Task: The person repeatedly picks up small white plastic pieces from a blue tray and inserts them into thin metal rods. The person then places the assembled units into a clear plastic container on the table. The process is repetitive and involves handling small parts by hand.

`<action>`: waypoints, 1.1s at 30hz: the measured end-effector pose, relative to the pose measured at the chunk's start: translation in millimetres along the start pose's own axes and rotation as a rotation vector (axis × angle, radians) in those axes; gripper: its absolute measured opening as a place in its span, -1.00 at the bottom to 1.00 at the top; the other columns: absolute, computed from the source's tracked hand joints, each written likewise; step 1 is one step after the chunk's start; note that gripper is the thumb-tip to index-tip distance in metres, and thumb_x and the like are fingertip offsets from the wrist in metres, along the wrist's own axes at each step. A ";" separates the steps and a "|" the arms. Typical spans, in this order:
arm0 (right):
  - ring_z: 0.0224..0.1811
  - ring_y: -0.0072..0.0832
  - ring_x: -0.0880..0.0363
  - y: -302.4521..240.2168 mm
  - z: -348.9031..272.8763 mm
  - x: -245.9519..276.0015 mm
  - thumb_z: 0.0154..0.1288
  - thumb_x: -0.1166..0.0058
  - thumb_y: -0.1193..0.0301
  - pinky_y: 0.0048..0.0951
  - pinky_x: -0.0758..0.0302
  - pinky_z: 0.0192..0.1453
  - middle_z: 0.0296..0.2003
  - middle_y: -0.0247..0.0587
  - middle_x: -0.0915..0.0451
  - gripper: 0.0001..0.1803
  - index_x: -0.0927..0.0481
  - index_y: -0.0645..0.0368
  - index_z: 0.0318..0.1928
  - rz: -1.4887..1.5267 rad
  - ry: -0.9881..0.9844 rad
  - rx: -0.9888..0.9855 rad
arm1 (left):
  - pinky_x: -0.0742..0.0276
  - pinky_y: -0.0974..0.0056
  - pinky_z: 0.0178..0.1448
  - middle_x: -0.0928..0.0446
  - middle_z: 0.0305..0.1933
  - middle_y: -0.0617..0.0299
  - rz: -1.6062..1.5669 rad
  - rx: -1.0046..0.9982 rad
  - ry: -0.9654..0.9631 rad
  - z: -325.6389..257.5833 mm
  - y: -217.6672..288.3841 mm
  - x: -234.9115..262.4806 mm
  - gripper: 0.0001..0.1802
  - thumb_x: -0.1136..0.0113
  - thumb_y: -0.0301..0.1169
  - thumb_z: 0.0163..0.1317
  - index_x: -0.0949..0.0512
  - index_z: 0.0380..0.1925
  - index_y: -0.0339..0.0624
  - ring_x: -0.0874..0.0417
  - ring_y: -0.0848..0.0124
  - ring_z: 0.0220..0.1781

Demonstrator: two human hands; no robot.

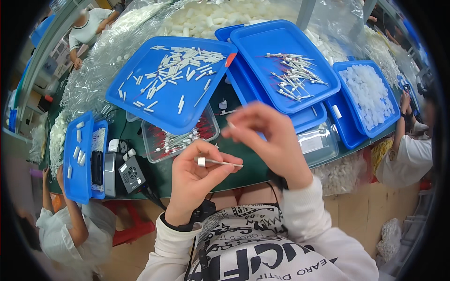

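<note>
My left hand pinches a thin metal pin with a small silver cap at its left end; the pin points right. My right hand hovers just above and to the right, fingertips pinched on a tiny white piece. Both hands are raised over the near edge of the green table. Behind them lies a blue tray of white tubes and a blue tray of thin pins.
A clear box of red-tipped parts sits under the left tray. Another blue tray holds white caps. A small black device and a narrow blue tray lie left. Other people sit at the left, right and far left.
</note>
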State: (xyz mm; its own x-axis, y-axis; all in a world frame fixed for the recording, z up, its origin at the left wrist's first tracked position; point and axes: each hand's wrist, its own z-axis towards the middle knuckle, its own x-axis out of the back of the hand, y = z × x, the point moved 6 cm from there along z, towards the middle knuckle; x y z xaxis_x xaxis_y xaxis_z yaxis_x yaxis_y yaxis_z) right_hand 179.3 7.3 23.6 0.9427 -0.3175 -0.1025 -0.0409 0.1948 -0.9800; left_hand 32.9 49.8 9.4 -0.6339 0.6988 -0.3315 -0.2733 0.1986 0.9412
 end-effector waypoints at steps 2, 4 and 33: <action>-0.28 -0.56 -0.64 13.3 -36.4 11.7 0.28 -0.16 0.54 -0.55 -0.56 -0.18 -0.26 -0.24 -0.66 -0.83 -0.59 0.31 -0.13 0.127 0.020 -0.104 | -0.64 0.28 0.00 -0.64 -0.23 -0.02 -0.005 -0.036 0.033 1.9 1.9 -4.5 -0.84 -0.22 -0.72 0.15 -0.46 -0.36 -0.32 -0.70 0.30 -0.13; -0.27 -0.56 -0.64 22.4 -52.5 16.3 0.29 -0.16 0.55 -0.55 -0.56 -0.16 -0.24 -0.24 -0.66 -0.83 -0.60 0.33 -0.12 0.216 0.026 -0.162 | -0.62 0.31 -0.02 -0.65 -0.23 0.00 0.091 -0.076 0.014 5.3 -2.3 -8.3 -0.84 -0.26 -0.71 0.13 -0.48 -0.38 -0.31 -0.70 0.34 -0.16; -0.21 -0.37 -0.71 25.4 -72.2 38.6 0.30 -0.12 0.62 -0.46 -0.67 -0.09 -0.29 -0.04 -0.67 -0.87 -0.55 0.40 -0.16 0.378 0.056 -0.235 | -0.54 0.37 -0.05 -0.67 -0.28 0.08 0.286 -0.185 -0.017 5.1 -14.9 -30.8 -0.85 -0.31 -0.71 0.05 -0.58 -0.38 -0.32 -0.68 0.41 -0.19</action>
State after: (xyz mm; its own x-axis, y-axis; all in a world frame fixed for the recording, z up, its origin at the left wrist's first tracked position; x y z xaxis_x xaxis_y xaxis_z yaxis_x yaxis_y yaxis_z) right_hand 190.8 -66.9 -17.6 0.8281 -0.3155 -0.4633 -0.4589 0.0929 -0.8836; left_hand 60.2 28.8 5.9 -0.6920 0.7199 -0.0535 -0.2139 -0.1336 0.9677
